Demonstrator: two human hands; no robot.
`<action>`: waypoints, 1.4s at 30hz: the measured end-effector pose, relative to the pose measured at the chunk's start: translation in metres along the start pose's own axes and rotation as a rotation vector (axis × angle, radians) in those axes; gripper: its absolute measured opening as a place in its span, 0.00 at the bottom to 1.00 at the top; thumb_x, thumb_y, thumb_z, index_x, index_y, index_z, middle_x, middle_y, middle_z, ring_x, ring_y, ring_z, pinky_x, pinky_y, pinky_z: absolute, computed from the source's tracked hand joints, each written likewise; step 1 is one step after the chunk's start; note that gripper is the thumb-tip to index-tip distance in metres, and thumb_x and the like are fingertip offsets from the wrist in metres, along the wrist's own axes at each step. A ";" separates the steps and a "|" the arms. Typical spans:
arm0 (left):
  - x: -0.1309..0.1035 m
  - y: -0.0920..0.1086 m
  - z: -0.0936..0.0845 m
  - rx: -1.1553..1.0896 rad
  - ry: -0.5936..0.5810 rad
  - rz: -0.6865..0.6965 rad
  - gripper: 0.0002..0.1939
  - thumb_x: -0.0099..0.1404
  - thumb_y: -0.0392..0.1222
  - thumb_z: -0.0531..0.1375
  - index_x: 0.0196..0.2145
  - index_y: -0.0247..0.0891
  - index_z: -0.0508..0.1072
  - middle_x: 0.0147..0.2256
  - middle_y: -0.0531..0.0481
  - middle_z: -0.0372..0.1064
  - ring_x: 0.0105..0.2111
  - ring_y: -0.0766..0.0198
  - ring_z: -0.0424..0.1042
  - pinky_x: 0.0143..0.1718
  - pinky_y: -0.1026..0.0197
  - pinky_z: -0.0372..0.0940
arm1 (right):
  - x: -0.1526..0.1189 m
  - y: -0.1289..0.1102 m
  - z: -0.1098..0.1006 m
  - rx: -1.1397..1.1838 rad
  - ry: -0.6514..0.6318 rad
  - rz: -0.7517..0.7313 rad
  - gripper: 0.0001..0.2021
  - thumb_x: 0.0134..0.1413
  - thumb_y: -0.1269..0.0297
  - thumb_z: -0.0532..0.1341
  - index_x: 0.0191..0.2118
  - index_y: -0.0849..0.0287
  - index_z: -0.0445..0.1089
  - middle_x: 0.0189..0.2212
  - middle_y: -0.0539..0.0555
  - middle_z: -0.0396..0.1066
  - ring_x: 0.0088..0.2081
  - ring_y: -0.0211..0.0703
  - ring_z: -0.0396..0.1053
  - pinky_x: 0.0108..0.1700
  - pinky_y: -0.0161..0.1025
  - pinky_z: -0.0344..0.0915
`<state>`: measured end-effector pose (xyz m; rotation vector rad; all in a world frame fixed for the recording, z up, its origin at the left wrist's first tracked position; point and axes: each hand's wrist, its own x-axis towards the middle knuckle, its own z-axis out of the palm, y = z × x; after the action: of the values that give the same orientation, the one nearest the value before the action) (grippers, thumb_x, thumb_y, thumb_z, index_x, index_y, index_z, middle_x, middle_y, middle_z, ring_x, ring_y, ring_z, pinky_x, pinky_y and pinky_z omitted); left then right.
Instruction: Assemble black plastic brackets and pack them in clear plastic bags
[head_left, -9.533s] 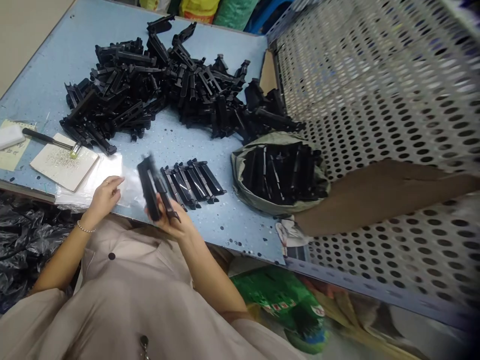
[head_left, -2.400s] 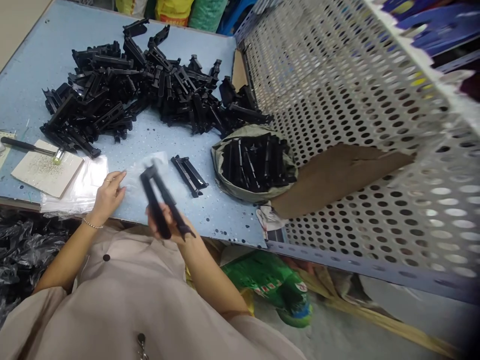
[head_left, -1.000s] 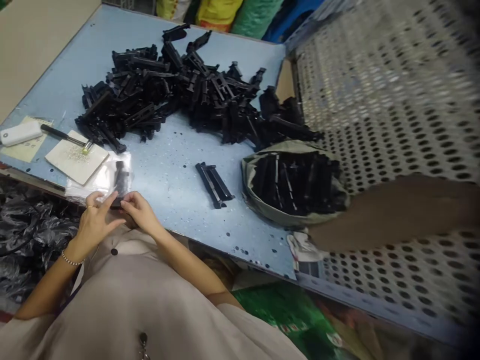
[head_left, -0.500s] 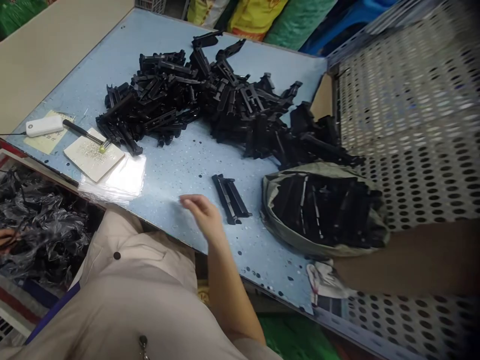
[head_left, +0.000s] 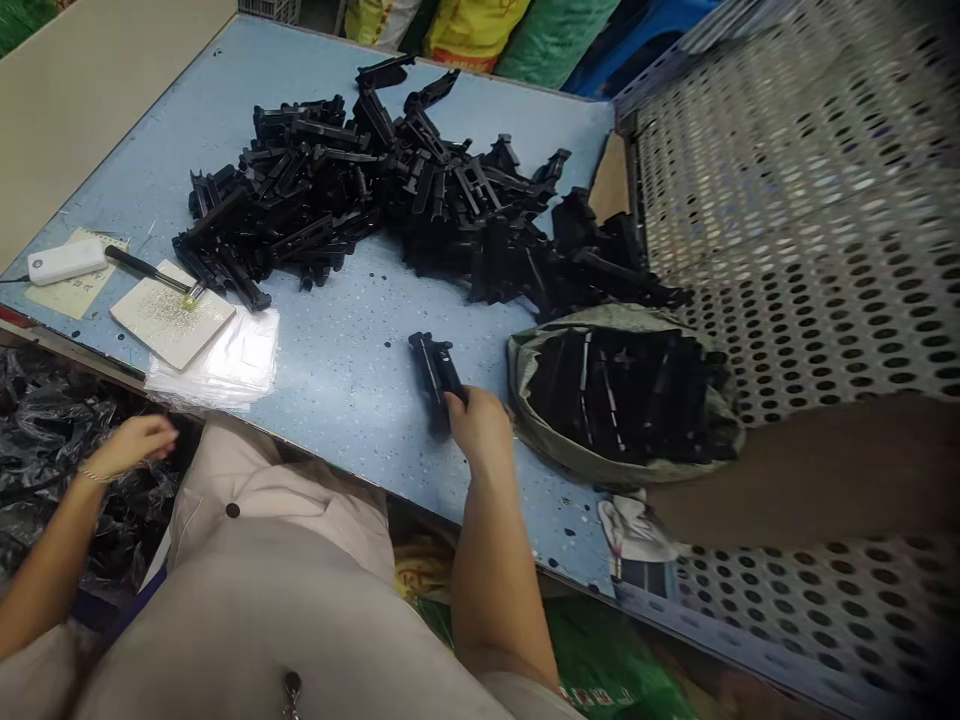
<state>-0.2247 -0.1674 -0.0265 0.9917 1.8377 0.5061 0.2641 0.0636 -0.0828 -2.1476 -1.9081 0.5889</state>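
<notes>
The left hand (head_left: 131, 445) is loosely curled near bagged black bundles (head_left: 37, 440); I cannot tell whether it holds anything. The right hand (head_left: 482, 425) grips the near end of 2 black plastic bars (head_left: 433, 365), which point away from it. Just right of that hand sits a grey-green sack (head_left: 541, 452); well left, clear plastic sleeves (head_left: 244, 360); beyond, a heap of black plastic parts (head_left: 300, 200).

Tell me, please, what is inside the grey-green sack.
Long black parts, packed side by side, fill the mouth of the sack. Anything deeper is covered by them.
</notes>
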 end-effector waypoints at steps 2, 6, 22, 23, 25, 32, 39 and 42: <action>0.035 0.052 0.040 0.140 0.175 0.234 0.21 0.66 0.58 0.58 0.31 0.37 0.77 0.30 0.46 0.76 0.32 0.59 0.74 0.37 0.58 0.68 | -0.008 -0.018 0.010 0.237 -0.042 -0.043 0.21 0.57 0.51 0.55 0.43 0.64 0.75 0.36 0.63 0.74 0.39 0.53 0.69 0.43 0.46 0.62; 0.094 0.123 0.091 0.498 0.493 0.420 0.11 0.66 0.43 0.61 0.36 0.33 0.79 0.43 0.35 0.74 0.45 0.50 0.73 0.46 0.53 0.67 | -0.032 -0.059 0.031 0.678 -0.182 -0.097 0.25 0.50 0.44 0.59 0.42 0.61 0.74 0.32 0.54 0.72 0.34 0.45 0.66 0.39 0.41 0.62; 0.130 0.098 0.056 -0.621 0.289 0.203 0.19 0.38 0.48 0.76 0.24 0.34 0.76 0.21 0.54 0.68 0.20 0.72 0.60 0.24 0.65 0.54 | -0.058 -0.180 0.059 1.525 -0.820 0.066 0.21 0.40 0.50 0.75 0.37 0.58 0.77 0.32 0.52 0.77 0.30 0.39 0.71 0.34 0.36 0.72; 0.129 0.099 0.057 -0.627 0.285 0.207 0.19 0.38 0.47 0.76 0.23 0.34 0.76 0.21 0.54 0.68 0.20 0.72 0.60 0.24 0.65 0.54 | -0.056 -0.192 0.064 1.562 -0.861 0.073 0.21 0.39 0.51 0.76 0.37 0.58 0.77 0.33 0.51 0.78 0.31 0.39 0.72 0.36 0.37 0.73; 0.128 0.100 0.060 -0.630 0.267 0.216 0.19 0.38 0.47 0.75 0.24 0.34 0.76 0.21 0.54 0.69 0.21 0.71 0.61 0.25 0.65 0.55 | -0.053 -0.213 0.073 1.595 -0.937 0.092 0.20 0.39 0.54 0.77 0.37 0.58 0.76 0.32 0.50 0.78 0.32 0.39 0.72 0.37 0.38 0.74; 0.103 0.094 0.050 -0.597 0.374 0.374 0.13 0.50 0.46 0.71 0.28 0.34 0.77 0.31 0.49 0.75 0.29 0.66 0.70 0.34 0.61 0.67 | -0.041 -0.223 0.095 1.522 -0.901 0.107 0.16 0.42 0.55 0.76 0.29 0.60 0.73 0.23 0.48 0.72 0.26 0.35 0.68 0.34 0.36 0.71; 0.098 0.078 0.049 0.165 0.524 0.666 0.16 0.61 0.29 0.57 0.43 0.38 0.80 0.50 0.41 0.73 0.53 0.52 0.72 0.59 0.46 0.67 | -0.055 -0.188 0.076 1.479 -0.721 0.018 0.19 0.46 0.50 0.73 0.35 0.60 0.75 0.25 0.49 0.73 0.26 0.34 0.67 0.28 0.30 0.64; 0.109 0.076 0.051 0.179 0.446 0.667 0.25 0.62 0.28 0.55 0.54 0.37 0.77 0.57 0.40 0.70 0.52 0.55 0.73 0.60 0.48 0.68 | -0.071 -0.179 0.068 1.485 -1.052 0.084 0.21 0.45 0.48 0.73 0.37 0.62 0.74 0.25 0.52 0.75 0.24 0.36 0.68 0.22 0.31 0.63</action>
<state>-0.1716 -0.0383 -0.0570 1.7389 1.9286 1.0411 0.0679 0.0112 -0.0592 -0.8574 -0.7947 2.4073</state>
